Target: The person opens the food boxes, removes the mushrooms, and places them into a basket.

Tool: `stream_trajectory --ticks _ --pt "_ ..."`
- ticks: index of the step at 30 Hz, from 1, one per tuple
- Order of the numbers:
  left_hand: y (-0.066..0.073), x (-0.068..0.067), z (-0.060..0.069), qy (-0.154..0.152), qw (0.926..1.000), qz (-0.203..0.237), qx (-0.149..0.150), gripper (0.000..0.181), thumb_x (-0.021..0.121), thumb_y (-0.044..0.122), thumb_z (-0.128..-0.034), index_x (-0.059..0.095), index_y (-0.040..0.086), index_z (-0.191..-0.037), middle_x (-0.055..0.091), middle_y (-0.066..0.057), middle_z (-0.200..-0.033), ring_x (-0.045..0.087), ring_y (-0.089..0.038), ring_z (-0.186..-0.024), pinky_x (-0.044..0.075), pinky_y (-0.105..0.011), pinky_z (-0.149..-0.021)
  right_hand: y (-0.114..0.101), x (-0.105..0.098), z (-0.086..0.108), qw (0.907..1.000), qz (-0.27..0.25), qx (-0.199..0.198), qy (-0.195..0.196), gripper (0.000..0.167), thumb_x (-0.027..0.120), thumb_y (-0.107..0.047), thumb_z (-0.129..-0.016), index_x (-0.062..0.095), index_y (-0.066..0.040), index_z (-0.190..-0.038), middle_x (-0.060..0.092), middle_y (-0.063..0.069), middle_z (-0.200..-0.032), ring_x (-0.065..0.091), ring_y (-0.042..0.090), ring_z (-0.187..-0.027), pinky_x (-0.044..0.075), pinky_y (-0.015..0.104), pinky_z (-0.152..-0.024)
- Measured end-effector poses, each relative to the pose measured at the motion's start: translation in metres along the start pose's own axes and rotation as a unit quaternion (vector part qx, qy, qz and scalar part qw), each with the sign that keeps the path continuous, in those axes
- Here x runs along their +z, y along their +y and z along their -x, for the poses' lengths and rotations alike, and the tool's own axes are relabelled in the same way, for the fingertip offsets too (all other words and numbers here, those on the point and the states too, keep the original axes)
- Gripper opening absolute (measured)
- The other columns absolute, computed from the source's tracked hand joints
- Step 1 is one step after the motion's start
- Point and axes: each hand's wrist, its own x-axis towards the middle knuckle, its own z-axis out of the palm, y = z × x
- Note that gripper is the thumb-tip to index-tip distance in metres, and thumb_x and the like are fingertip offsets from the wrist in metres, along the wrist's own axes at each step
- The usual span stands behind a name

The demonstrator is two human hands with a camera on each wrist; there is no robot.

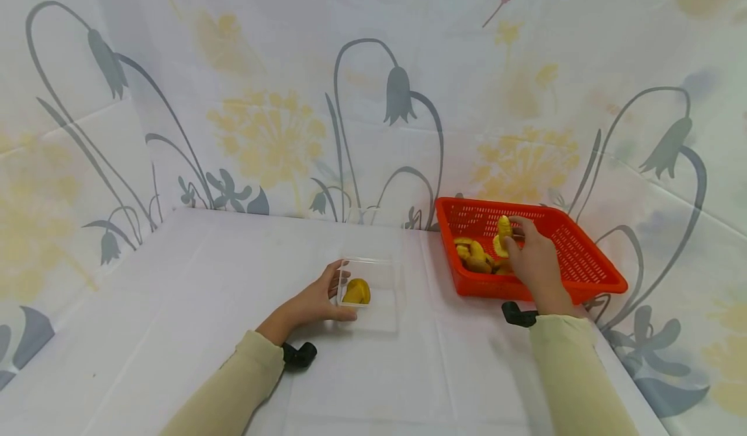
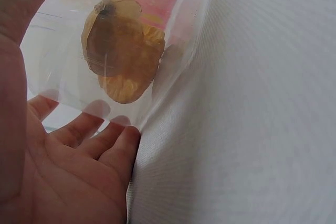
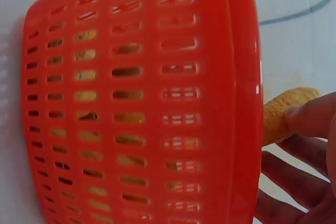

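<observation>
In the head view, my left hand (image 1: 318, 300) holds a small clear plastic box (image 1: 382, 309) on the white table, thumb on the near side and fingers at the far side. Inside the box lie yellow rounded pieces (image 1: 356, 291); seen through its wall in the left wrist view, they look wrinkled, one with a dark tip. My right hand (image 1: 533, 257) is over the red plastic basket (image 1: 589, 254) and pinches a yellow, oblong, bumpy piece (image 1: 504, 227), its exact kind unclear. Below it, several similar yellow pieces (image 1: 477, 257) lie in the basket's left part.
The red basket has slotted walls and stands at the table's right, near the flower-printed backdrop (image 1: 362, 131). A white cloth (image 1: 192, 280) covers the table. Behind the box is another faint transparent shape (image 1: 373, 217), hard to make out.
</observation>
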Motion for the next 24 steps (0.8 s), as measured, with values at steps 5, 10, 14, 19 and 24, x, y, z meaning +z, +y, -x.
stream_trajectory --ticks 5,10,14,19,24 --pt "-0.003 0.000 -0.001 0.001 1.0000 -0.002 -0.003 0.108 0.085 0.025 -0.0743 0.011 0.022 -0.153 0.028 -0.011 -0.158 0.026 -0.029 -0.147 0.025 -0.044 -0.120 0.007 -0.005 0.002 0.9993 0.002 0.035 -0.017 0.046 0.049 -0.019 -0.100 0.036 -0.009 -0.144 0.056 0.028 -0.131 0.058 0.048 -0.109 0.055 0.054 -0.082" --pt "-0.004 0.000 -0.003 0.004 1.0000 -0.006 -0.003 0.110 0.086 0.026 -0.0730 0.010 0.023 -0.153 0.029 -0.011 -0.158 0.027 -0.029 -0.147 0.025 -0.045 -0.120 0.016 -0.008 0.004 0.9982 0.011 0.057 -0.017 0.050 0.047 -0.019 -0.099 0.034 -0.009 -0.146 0.055 0.029 -0.131 0.058 0.045 -0.104 0.056 0.050 -0.075" --pt "-0.003 0.000 -0.002 0.005 1.0000 -0.006 0.001 0.111 0.086 0.025 -0.0729 0.010 0.021 -0.154 0.029 -0.011 -0.157 0.027 -0.029 -0.147 0.025 -0.045 -0.120 0.022 -0.010 0.005 0.9971 0.023 0.071 -0.018 0.052 0.047 -0.019 -0.098 0.034 -0.006 -0.146 0.054 0.029 -0.129 0.056 0.045 -0.103 0.054 0.054 -0.080" --pt "-0.002 0.000 -0.001 0.002 1.0000 -0.004 0.004 0.110 0.085 0.026 -0.0736 0.010 0.021 -0.154 0.029 -0.012 -0.158 0.027 -0.029 -0.147 0.025 -0.045 -0.120 0.026 -0.013 0.006 0.9945 0.033 0.092 -0.038 0.052 0.049 -0.019 -0.098 0.034 -0.001 -0.144 0.053 0.031 -0.125 0.054 0.044 -0.099 0.054 0.055 -0.082" --pt "-0.003 0.000 -0.001 0.002 1.0000 -0.005 0.004 0.111 0.086 0.026 -0.0731 0.010 0.021 -0.154 0.029 -0.012 -0.157 0.027 -0.030 -0.147 0.026 -0.045 -0.120 0.030 -0.014 0.007 0.9905 0.050 0.114 -0.059 0.052 0.051 -0.019 -0.096 0.035 0.000 -0.142 0.053 0.031 -0.122 0.054 0.044 -0.096 0.054 0.054 -0.079"
